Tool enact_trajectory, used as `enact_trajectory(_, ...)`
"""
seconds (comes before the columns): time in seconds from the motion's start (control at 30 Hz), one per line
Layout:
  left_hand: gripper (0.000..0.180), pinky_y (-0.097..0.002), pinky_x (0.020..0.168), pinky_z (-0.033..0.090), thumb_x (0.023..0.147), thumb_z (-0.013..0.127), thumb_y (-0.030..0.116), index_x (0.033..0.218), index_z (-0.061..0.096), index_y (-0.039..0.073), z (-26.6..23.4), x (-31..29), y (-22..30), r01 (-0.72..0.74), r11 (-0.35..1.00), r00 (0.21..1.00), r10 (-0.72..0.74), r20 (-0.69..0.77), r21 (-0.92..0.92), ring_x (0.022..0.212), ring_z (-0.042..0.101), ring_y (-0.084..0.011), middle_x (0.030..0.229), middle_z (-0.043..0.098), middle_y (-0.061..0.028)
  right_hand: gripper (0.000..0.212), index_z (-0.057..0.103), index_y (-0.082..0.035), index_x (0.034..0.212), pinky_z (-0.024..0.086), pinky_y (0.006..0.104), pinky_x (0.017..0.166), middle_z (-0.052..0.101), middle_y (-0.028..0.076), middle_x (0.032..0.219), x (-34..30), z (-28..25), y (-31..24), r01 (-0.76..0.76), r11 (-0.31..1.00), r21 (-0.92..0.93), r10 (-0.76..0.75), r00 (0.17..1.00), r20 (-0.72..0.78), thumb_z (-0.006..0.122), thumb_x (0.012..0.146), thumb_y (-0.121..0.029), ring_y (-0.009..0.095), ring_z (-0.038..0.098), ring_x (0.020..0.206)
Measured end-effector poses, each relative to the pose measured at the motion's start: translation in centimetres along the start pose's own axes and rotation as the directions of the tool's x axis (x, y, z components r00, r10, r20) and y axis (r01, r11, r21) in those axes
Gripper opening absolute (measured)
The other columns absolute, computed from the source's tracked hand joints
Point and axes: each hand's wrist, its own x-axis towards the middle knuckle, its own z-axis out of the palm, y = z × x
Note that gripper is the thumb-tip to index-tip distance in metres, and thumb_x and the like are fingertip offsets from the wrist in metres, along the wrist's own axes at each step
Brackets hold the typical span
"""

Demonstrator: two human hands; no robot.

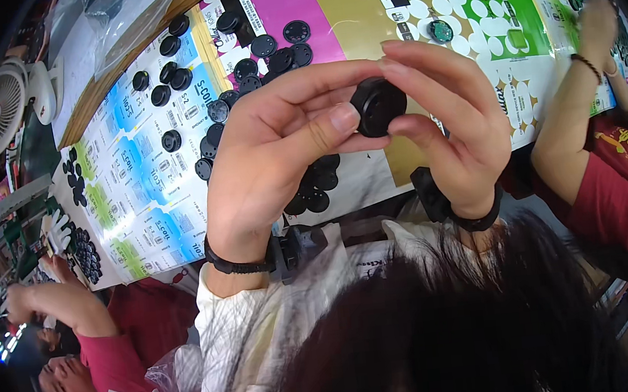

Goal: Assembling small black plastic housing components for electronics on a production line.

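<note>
Between my two hands is a thick, round black plastic piece (382, 106), held up above the table and tilted on its edge. My left hand (266, 129) grips its left side, thumb on the front and index finger along the top. The fingers of my right hand (452, 99) curl round its upper and right side, with the thumb at its lower right. Beneath and left of my hands lie several loose flat black discs with small holes (297, 31). Farther left stand several thicker black round pieces (171, 140). Part of a black pile (320, 184) shows beneath my left hand.
Printed sheets (134, 168) cover the table. Round green circuit boards (440, 30) lie at the far right. A clear plastic bag (112, 23) and a white fan (2, 109) are at the far left. Co-workers in red shirts (141, 326) sit on both sides of me.
</note>
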Motion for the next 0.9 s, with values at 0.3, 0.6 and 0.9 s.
enact_trajectory(0.3, 0.037, -0.0333, 0.079, 0.049, 0.085, 0.049, 0.014, 0.116, 0.042, -0.005, 0.2, 0.8, -1.3, -0.003, 0.999, 0.996, 0.008, 0.091, -0.048, 0.095, 0.054, -0.0217, 0.108, 0.052, -0.0153, 0.046, 0.058, 0.004, 0.098, 0.045, 0.0333, 0.075, 0.057, 0.017, 0.095, -0.2, -1.7, 0.3, 0.159, 0.978, -0.134, -0.152, 0.986, 0.064, 0.068, 0.055, -0.01, 0.029, 0.055, 0.09)
enact_trajectory(0.6, 0.029, -0.0294, 0.076, 0.048, 0.085, 0.047, 0.007, 0.11, 0.046, -0.008, 0.7, 1.4, -1.2, -0.004, 0.986, 1.0, 0.0, -0.022, -0.169, 0.089, 0.055, -0.0182, 0.103, 0.054, -0.0132, 0.038, 0.06, 0.005, 0.089, 0.046, 0.0342, 0.074, 0.058, 0.016, 0.093, 1.9, -1.5, 0.6, 0.201, 0.955, -0.22, -0.157, 0.967, 0.202, 0.061, 0.051, 0.001, 0.03, 0.055, 0.086)
enact_trajectory(0.9, 0.027, -0.0238, 0.071, 0.046, 0.083, 0.052, 0.01, 0.104, 0.051, -0.008, 1.7, -0.4, -3.2, -0.127, 0.973, 0.984, 0.099, -0.148, -0.195, 0.079, 0.057, -0.0136, 0.092, 0.058, -0.0098, 0.033, 0.058, 0.002, 0.1, 0.048, 0.0291, 0.071, 0.055, 0.018, 0.102, 1.4, -1.8, 1.4, 0.27, 0.961, -0.065, -0.229, 0.904, 0.361, 0.054, 0.069, 0.011, 0.029, 0.053, 0.094)
